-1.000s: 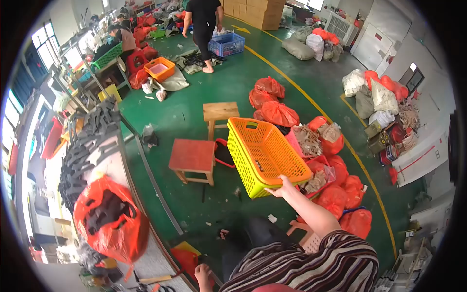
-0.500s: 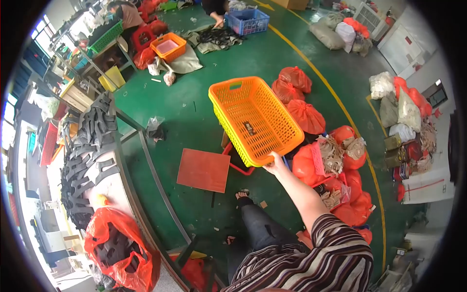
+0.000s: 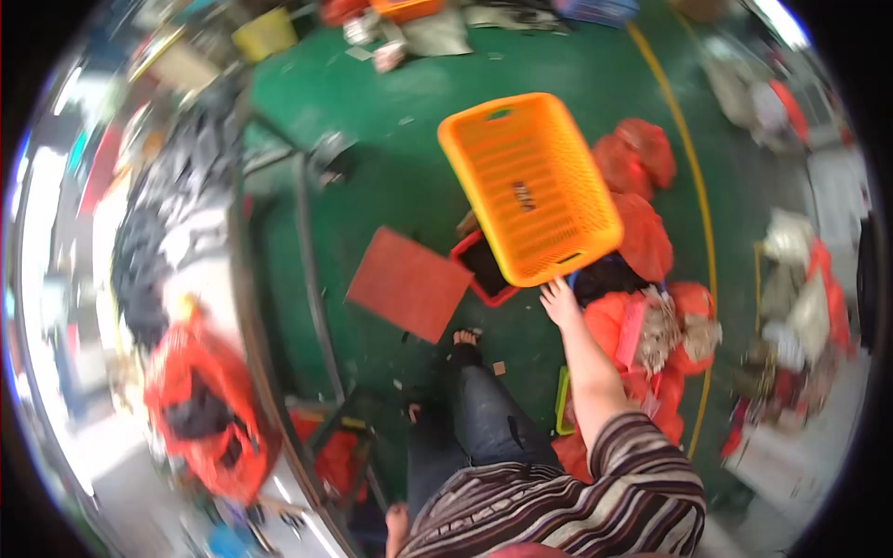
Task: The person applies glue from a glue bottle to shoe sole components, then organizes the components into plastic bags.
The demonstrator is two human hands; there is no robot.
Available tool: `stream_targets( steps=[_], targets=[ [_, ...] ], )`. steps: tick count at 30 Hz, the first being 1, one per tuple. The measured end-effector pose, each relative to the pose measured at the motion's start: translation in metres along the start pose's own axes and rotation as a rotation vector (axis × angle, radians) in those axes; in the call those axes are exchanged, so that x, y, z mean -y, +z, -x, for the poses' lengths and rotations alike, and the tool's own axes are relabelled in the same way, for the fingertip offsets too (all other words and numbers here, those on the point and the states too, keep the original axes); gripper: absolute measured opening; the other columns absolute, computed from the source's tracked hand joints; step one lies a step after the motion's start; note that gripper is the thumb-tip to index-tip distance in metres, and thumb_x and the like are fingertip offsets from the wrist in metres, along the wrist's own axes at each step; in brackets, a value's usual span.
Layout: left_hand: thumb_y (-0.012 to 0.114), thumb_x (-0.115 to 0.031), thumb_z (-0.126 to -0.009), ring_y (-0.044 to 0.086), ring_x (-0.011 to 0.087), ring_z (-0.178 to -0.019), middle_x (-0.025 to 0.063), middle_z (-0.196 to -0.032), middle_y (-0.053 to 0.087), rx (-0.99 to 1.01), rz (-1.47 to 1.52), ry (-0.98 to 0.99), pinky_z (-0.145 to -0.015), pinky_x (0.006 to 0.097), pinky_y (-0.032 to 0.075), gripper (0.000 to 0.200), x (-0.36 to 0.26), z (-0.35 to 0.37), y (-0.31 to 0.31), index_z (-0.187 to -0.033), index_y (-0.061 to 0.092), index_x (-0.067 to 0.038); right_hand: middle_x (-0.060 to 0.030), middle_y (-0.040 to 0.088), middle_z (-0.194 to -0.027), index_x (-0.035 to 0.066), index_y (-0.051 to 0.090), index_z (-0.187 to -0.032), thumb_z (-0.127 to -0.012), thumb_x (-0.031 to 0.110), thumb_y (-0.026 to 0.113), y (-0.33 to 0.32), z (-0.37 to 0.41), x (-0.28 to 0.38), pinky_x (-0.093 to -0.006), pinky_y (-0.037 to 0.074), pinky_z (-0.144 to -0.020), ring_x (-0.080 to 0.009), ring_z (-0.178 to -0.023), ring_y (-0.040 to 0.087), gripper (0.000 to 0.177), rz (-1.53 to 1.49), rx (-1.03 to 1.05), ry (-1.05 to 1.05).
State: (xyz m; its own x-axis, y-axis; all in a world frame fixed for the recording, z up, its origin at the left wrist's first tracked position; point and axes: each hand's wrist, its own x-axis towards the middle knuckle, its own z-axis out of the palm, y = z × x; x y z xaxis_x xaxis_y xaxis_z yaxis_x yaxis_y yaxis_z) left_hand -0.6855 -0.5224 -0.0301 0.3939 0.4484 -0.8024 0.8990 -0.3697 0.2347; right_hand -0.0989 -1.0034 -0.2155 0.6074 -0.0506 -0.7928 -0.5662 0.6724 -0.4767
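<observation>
An orange plastic basket [image 3: 510,219] with slotted walls and a dark mark on its floor is at the middle, above the green floor. Just at its near rim is my right hand [image 3: 559,303], fingers stretched out and apart; whether the fingertips still touch the rim is hard to tell. Part of my left hand [image 3: 397,523] shows low in the view beside my striped shirt, its fingers blurred and mostly hidden. Left of the basket lie a flat reddish board [image 3: 409,284] and a red crate [image 3: 493,288], partly covered by the basket.
Red plastic bags [image 3: 642,237] are piled right of the basket, some with tan pieces. At left, a workbench [image 3: 256,335] carries dark cut pieces and an open red bag [image 3: 209,418]. A metal frame [image 3: 312,251] stands beside it. A yellow line [image 3: 693,158] runs along the floor.
The view has tilted down and turned. My right hand gripped the basket's near rim before; now its fingers are stretched out there. Part of my left hand has come into view.
</observation>
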Motion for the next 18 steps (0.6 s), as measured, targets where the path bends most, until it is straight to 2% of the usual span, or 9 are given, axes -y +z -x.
stream_targets(
  steps=[2,4,5,6,7,9,11,14,18],
  targets=[
    [0.057,-0.013,-0.085,0.07,0.0324,-0.088,0.0172,-0.089,0.071,-0.114,-0.048,-0.026,-0.08,0.0401,0.054,0.018,-0.051,0.014,0.002,-0.09,0.073,-0.008,-0.0014,0.022,-0.163,0.026,0.017,-0.157,-0.099,0.048,0.051,0.007,0.041,0.007,-0.0554,0.015,-0.117,-0.0303,-0.149,0.022,0.071,0.522,0.094,0.139],
    [0.057,-0.013,-0.086,0.071,0.0305,-0.091,0.0139,-0.091,0.072,-0.156,0.08,-0.053,-0.082,0.039,0.055,0.018,-0.093,0.024,-0.002,-0.094,0.072,-0.009,-0.0036,0.027,-0.161,0.021,0.009,-0.159,-0.095,0.035,0.063,-0.016,0.05,-0.003,-0.0567,0.022,-0.115,-0.0335,-0.148,0.024,0.085,0.493,0.076,0.255],
    [0.057,-0.016,-0.086,0.071,0.03,-0.091,0.0145,-0.091,0.072,-0.207,0.107,-0.065,-0.083,0.0391,0.055,0.02,-0.101,0.025,0.002,-0.096,0.072,-0.008,-0.0051,0.037,-0.155,0.021,0.023,-0.156,-0.095,0.035,0.062,-0.035,0.048,-0.014,-0.0538,0.036,-0.107,-0.0304,-0.141,0.037,0.074,0.528,0.033,0.307],
    [0.057,-0.018,-0.087,0.071,0.0299,-0.091,0.0152,-0.092,0.072,-0.214,0.155,-0.131,-0.083,0.039,0.055,0.021,-0.108,0.025,0.006,-0.096,0.072,-0.007,-0.0042,0.065,-0.118,0.013,0.057,-0.122,-0.093,0.042,0.061,-0.041,0.05,-0.023,-0.0532,0.048,-0.094,-0.0266,-0.109,0.062,0.041,0.591,0.04,0.439],
    [0.058,-0.02,-0.087,0.071,0.0298,-0.091,0.0159,-0.093,0.072,-0.216,0.2,-0.182,-0.083,0.039,0.055,0.022,-0.112,0.022,0.008,-0.097,0.072,-0.007,-0.0022,0.067,-0.092,0.011,0.062,-0.103,-0.089,0.023,0.061,-0.014,0.089,-0.03,-0.049,0.053,-0.082,-0.0235,-0.09,0.066,0.018,0.736,0.039,0.381],
    [0.058,-0.024,-0.087,0.071,0.0302,-0.091,0.0176,-0.094,0.072,-0.259,0.266,-0.202,-0.083,0.0387,0.055,0.025,-0.112,0.022,0.019,-0.097,0.072,-0.005,-0.0107,0.066,-0.077,0.009,0.06,-0.075,-0.073,-0.002,0.044,-0.035,0.103,-0.053,-0.0481,0.056,-0.076,-0.028,-0.078,0.068,0.02,1.068,0.152,0.37],
    [0.058,-0.024,-0.087,0.071,0.031,-0.091,0.0182,-0.095,0.072,-0.293,0.349,-0.218,-0.083,0.0391,0.055,0.025,-0.119,0.025,0.024,-0.099,0.071,-0.005,-0.0069,0.05,-0.054,0.009,0.053,-0.065,-0.076,-0.004,0.039,-0.045,0.104,-0.067,-0.045,0.058,-0.058,-0.0235,-0.052,0.059,0.022,1.156,0.228,0.359],
    [0.057,-0.022,-0.087,0.07,0.0331,-0.091,0.019,-0.095,0.072,-0.301,0.395,-0.232,-0.084,0.0406,0.054,0.026,-0.123,0.024,0.021,-0.1,0.07,-0.005,-0.0041,0.045,-0.053,0.01,0.049,-0.061,-0.072,-0.004,0.037,-0.001,0.117,-0.078,-0.0445,0.058,-0.058,-0.0166,-0.043,0.042,0.021,1.284,0.225,0.404],
    [0.057,-0.019,-0.088,0.068,0.0359,-0.092,0.0191,-0.095,0.071,-0.256,0.234,-0.119,-0.084,0.0443,0.054,0.022,-0.158,0.016,-0.037,-0.102,0.068,-0.005,-0.0043,0.048,-0.055,0.009,0.053,-0.062,-0.065,-0.003,0.038,0.082,0.111,-0.087,-0.0421,0.056,-0.057,-0.0171,-0.047,0.047,0.019,1.385,0.335,0.232]
  ],
)
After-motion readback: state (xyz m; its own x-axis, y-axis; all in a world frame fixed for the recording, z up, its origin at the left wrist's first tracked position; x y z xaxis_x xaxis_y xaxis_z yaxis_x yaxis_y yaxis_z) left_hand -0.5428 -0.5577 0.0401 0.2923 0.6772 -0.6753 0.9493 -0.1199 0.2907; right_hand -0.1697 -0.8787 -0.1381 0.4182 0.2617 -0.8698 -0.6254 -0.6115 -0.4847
